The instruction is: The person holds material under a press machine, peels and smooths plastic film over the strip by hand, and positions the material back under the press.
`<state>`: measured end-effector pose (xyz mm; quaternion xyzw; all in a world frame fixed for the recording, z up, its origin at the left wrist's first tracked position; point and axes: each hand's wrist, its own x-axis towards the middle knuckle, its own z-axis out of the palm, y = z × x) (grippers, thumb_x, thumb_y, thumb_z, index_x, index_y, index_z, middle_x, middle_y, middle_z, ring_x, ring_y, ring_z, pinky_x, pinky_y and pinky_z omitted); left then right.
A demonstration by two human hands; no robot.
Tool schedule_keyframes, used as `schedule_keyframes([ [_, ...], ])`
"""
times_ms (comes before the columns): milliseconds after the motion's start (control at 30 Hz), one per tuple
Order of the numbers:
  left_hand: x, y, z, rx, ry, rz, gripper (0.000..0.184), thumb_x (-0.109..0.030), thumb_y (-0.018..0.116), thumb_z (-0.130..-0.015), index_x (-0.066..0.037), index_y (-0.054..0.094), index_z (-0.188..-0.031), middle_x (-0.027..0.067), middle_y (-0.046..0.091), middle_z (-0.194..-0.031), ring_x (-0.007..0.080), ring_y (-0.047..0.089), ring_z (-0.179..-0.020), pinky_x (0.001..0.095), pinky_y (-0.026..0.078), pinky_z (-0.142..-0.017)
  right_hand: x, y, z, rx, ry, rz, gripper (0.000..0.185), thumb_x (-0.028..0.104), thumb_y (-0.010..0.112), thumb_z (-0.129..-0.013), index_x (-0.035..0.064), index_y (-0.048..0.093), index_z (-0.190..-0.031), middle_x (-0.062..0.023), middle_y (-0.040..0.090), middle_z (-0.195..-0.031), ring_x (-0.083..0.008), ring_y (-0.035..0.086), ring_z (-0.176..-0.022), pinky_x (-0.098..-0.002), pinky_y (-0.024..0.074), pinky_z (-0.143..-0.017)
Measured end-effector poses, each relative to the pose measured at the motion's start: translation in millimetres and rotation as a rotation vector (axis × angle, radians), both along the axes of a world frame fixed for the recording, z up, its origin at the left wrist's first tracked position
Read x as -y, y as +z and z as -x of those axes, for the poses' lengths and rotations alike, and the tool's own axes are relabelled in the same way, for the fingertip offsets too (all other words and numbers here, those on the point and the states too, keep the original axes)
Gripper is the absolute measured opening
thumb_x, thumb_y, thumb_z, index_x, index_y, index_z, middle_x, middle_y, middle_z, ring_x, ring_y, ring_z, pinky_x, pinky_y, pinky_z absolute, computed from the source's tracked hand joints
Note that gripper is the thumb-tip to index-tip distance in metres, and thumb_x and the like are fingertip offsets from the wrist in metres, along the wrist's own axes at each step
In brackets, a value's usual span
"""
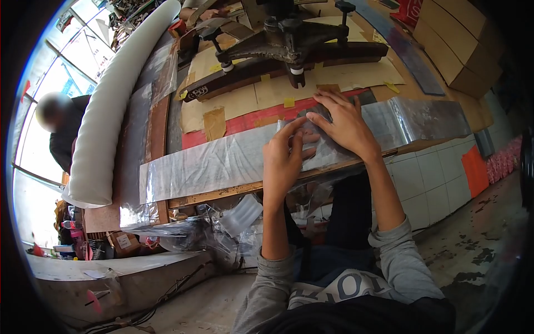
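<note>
A long strip of clear plastic film [211, 161], wrinkled on its left part, lies along the near edge of the worktable. My left hand [282, 164] is at the middle of the strip, its fingers bent around the film, with the index finger reaching toward my right thumb. Just right of it, my right hand [347, 127] rests over the film with its fingers stretched and spread. The film's right part [434, 119] is glossy and runs on past my right wrist. Where the left fingertips press is partly hidden.
A heavy dark metal press head [289, 50] with a long curved bar stands behind my hands. Taped cardboard [245, 94] and a red strip [256, 117] lie beneath. A white foam roll [111, 111] is at left, cardboard boxes [459, 44] at right. A person [64, 133] is far left.
</note>
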<state>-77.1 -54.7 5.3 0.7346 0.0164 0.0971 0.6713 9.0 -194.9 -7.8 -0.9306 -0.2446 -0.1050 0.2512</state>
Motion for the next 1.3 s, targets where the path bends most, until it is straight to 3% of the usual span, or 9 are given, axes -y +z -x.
schedule_keyframes([
  [167,0.6,0.7,-0.7,0.003,0.004,-0.013,0.029,-0.001,0.044,-0.096,0.008,0.055,-0.12,0.0137,0.066,-0.098,0.0192,0.067,-0.093,0.0276,0.06,-0.074,0.2,2.7,0.8,-0.001,0.004,-0.004,0.055,0.045,0.057,-0.089,0.0046,0.054,-0.126,-0.0092,0.049,-0.136,-0.0261,0.042,-0.13,-0.0652,0.0207,-0.107],
  [267,0.2,1.8,0.5,-0.005,0.005,-0.026,0.028,0.0,0.043,-0.095,0.007,0.056,-0.119,0.0149,0.064,-0.098,0.0217,0.068,-0.093,0.0291,0.06,-0.072,0.0,4.8,1.5,-0.049,0.007,-0.033,0.055,0.044,0.057,-0.09,0.0032,0.055,-0.127,-0.0129,0.05,-0.137,-0.0279,0.038,-0.134,-0.0582,0.0192,-0.109],
  [367,0.7,1.2,0.0,-0.002,0.005,-0.024,0.029,0.0,0.043,-0.095,0.007,0.056,-0.12,0.0143,0.065,-0.098,0.0205,0.068,-0.093,0.0284,0.06,-0.073,-0.3,6.0,2.0,-0.056,0.005,-0.042,0.055,0.044,0.057,-0.09,0.003,0.055,-0.126,-0.0133,0.05,-0.137,-0.0278,0.038,-0.134,-0.0573,0.0187,-0.109],
  [467,0.5,2.0,0.7,-0.002,-0.005,-0.029,0.03,-0.002,0.043,-0.096,0.008,0.055,-0.122,0.0135,0.066,-0.1,0.0183,0.067,-0.093,0.027,0.059,-0.075,-0.3,-2.1,-0.6,0.043,0.002,-0.01,0.054,0.045,0.056,-0.089,0.0051,0.055,-0.125,-0.009,0.051,-0.134,-0.0262,0.044,-0.128,-0.0648,0.0221,-0.106],
  [900,0.7,1.8,1.7,-0.029,0.016,-0.037,0.029,-0.006,0.046,-0.096,0.008,0.055,-0.121,0.0123,0.066,-0.098,0.0177,0.067,-0.092,0.0258,0.058,-0.073,-1.1,-1.5,1.2,0.054,-0.005,-0.01,0.052,0.044,0.056,-0.09,0.0055,0.056,-0.124,-0.0078,0.052,-0.133,-0.0255,0.045,-0.127,-0.0641,0.0217,-0.107],
  [1100,0.8,-1.7,0.9,0.025,0.021,-0.031,0.028,0.001,0.045,-0.094,0.007,0.056,-0.119,0.016,0.065,-0.098,0.0224,0.068,-0.093,0.0306,0.061,-0.072,-0.8,-6.1,-1.4,0.067,-0.005,-0.028,0.052,0.044,0.057,-0.089,0.006,0.055,-0.125,-0.0076,0.051,-0.134,-0.0251,0.044,-0.128,-0.0641,0.0222,-0.107],
  [1200,1.0,-3.0,0.5,0.021,0.02,-0.04,0.028,0.0,0.045,-0.094,0.007,0.055,-0.12,0.0162,0.065,-0.098,0.0229,0.068,-0.093,0.0308,0.061,-0.072,-0.7,2.4,2.9,-0.024,-0.005,-0.027,0.055,0.045,0.056,-0.09,0.0049,0.054,-0.128,-0.0122,0.05,-0.137,-0.0282,0.036,-0.135,-0.059,0.0176,-0.109],
  [1300,2.1,-1.8,1.3,0.021,0.032,-0.056,0.028,-0.001,0.046,-0.095,0.007,0.055,-0.12,0.0158,0.065,-0.098,0.0225,0.068,-0.093,0.0305,0.061,-0.072,-0.7,0.0,2.0,0.021,-0.005,-0.027,0.054,0.044,0.056,-0.09,0.0047,0.055,-0.126,-0.0105,0.051,-0.135,-0.0261,0.04,-0.132,-0.0608,0.021,-0.108],
])
